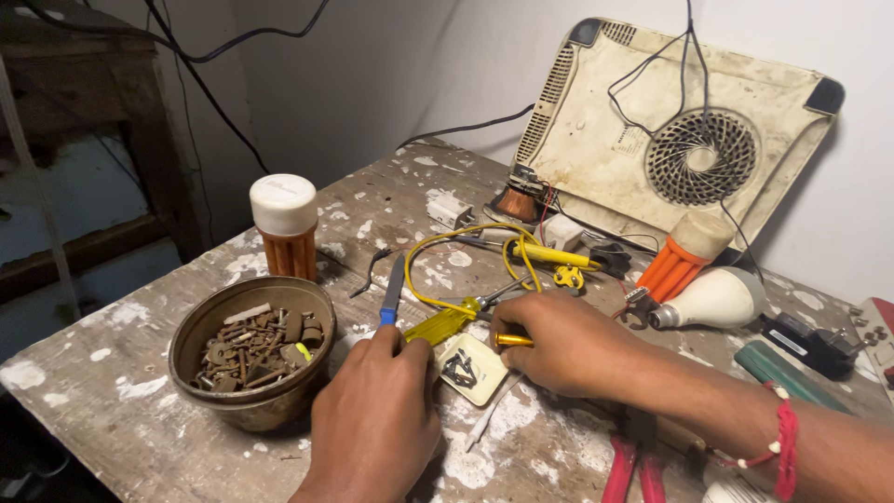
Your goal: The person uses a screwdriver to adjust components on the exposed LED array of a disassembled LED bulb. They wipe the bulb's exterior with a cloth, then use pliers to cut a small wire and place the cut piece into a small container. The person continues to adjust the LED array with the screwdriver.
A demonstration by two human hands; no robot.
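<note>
My right hand [557,346] rests on the paint-spattered wooden table [121,410], its fingers pinched on a thin brass-coloured rod [515,340]. The rod's tip points toward a small cream plastic part [472,368] with dark metal pieces on it. My left hand [374,417] lies just left of that part, fingers curled and touching its edge; whether it grips anything is hidden. A yellow-handled tool [440,324] and a blue-handled tool [392,292] lie just beyond my left hand. A red thread band circles my right wrist.
A metal bowl [244,402] of rusty screws sits left. An orange jar with a white lid [285,226] stands behind it. A yellow wire [438,238], a bulb [712,298], red pliers [635,470] and a cream appliance base [680,121] leaning on the wall crowd the right.
</note>
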